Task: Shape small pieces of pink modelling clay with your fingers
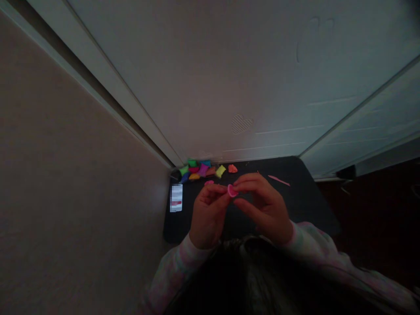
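Observation:
A small, rounded piece of pink modelling clay [232, 190] is held up between my hands, above the dark table. My left hand [210, 212] pinches its left edge between thumb and fingertips. From the other side my right hand [262, 205] has its fingertips against the clay, with the thumb curved just below it. Behind my left fingers another pink lump [209, 183] lies on the table, partly hidden. An orange clay lump [232, 168] sits farther back. To the right lies a thin pink modelling tool [278, 180].
Several bright clay packets [203, 169] are piled at the table's back left. A lit phone [176, 197] lies near the left edge of the dark table [308, 201]. A pale panel with an embossed heart [242, 124] rises behind; a wall [82, 197] stands on the left.

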Action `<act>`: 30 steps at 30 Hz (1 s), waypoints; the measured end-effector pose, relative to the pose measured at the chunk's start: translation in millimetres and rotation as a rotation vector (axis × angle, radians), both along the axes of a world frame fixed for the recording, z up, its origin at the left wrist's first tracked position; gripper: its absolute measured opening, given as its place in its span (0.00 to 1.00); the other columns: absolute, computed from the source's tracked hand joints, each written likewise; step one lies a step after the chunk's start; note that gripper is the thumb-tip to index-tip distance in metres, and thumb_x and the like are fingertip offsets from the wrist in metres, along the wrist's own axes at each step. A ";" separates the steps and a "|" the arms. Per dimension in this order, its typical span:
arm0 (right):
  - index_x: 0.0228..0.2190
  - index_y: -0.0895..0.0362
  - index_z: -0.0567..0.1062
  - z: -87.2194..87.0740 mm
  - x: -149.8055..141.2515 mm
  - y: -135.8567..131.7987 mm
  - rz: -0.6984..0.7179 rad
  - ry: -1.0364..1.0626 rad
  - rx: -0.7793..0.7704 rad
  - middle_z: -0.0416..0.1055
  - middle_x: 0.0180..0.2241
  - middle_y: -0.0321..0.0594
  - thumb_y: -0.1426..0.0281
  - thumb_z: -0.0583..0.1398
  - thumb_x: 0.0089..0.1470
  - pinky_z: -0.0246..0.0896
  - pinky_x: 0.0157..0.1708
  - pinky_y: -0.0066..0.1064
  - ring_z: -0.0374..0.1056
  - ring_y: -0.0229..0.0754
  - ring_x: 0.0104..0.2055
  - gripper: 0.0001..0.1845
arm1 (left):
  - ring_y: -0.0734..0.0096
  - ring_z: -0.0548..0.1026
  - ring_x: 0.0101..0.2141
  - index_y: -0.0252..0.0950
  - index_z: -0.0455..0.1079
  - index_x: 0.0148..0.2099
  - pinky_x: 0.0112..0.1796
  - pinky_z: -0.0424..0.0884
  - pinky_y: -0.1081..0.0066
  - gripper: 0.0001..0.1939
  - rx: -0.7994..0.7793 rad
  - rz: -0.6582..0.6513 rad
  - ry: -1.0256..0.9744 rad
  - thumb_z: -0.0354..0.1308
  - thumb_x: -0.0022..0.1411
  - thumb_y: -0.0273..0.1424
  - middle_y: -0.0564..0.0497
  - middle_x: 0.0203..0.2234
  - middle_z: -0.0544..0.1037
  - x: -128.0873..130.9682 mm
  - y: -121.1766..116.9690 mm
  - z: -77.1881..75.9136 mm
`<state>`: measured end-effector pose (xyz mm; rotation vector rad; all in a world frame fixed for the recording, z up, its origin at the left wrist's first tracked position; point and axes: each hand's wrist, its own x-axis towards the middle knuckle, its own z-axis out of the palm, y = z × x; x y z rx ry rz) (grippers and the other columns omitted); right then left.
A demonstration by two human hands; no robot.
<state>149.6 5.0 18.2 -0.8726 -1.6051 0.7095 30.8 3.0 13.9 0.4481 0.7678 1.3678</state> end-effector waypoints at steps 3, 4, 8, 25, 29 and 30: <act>0.32 0.52 0.73 -0.3 -0.8 1.0 -0.022 -0.015 0.006 0.71 0.33 0.38 0.74 0.62 0.47 0.64 0.39 0.35 0.67 0.41 0.38 0.08 | 0.81 0.73 0.25 0.37 0.72 0.24 0.31 0.69 0.80 0.09 0.022 0.013 0.032 0.68 0.37 0.23 0.57 0.21 0.76 0.7 -0.4 0.1; 0.31 0.52 0.74 -0.5 -1.2 1.1 -0.034 -0.018 -0.001 0.71 0.33 0.38 0.74 0.61 0.47 0.64 0.38 0.35 0.67 0.40 0.37 0.07 | 0.81 0.73 0.25 0.37 0.72 0.24 0.31 0.69 0.80 0.10 0.030 0.020 0.051 0.68 0.37 0.22 0.57 0.21 0.76 1.0 -0.7 0.1; 0.31 0.52 0.75 -3.1 -3.3 0.5 -0.073 0.002 -0.017 0.72 0.32 0.37 0.75 0.60 0.49 0.65 0.38 0.34 0.68 0.40 0.37 0.07 | 0.81 0.72 0.25 0.37 0.71 0.24 0.29 0.68 0.80 0.09 0.049 0.055 0.108 0.67 0.38 0.21 0.57 0.21 0.75 2.0 -1.0 0.0; 0.39 0.51 0.73 5.4 0.5 -3.3 -0.011 0.029 -0.053 0.72 0.36 0.40 0.74 0.56 0.51 0.65 0.36 0.32 0.68 0.42 0.39 0.13 | 0.79 0.71 0.24 0.38 0.74 0.20 0.29 0.68 0.77 0.11 -0.025 0.019 0.042 0.72 0.30 0.30 0.56 0.19 0.75 -12.9 2.5 6.7; 0.33 0.52 0.75 12.8 -1.2 -0.4 0.116 0.154 -0.273 0.72 0.30 0.38 0.70 0.58 0.51 0.64 0.31 0.27 0.68 0.38 0.33 0.07 | 0.79 0.71 0.24 0.37 0.73 0.19 0.29 0.67 0.77 0.10 0.039 -0.068 0.072 0.71 0.31 0.28 0.56 0.18 0.75 -16.4 2.2 11.3; 0.31 0.53 0.75 14.8 -2.2 0.0 0.154 0.167 -0.327 0.71 0.29 0.37 0.69 0.59 0.50 0.64 0.31 0.26 0.67 0.37 0.32 0.05 | 0.79 0.71 0.24 0.37 0.73 0.19 0.29 0.66 0.77 0.09 0.047 -0.096 0.076 0.71 0.32 0.28 0.55 0.18 0.75 -16.8 2.2 11.6</act>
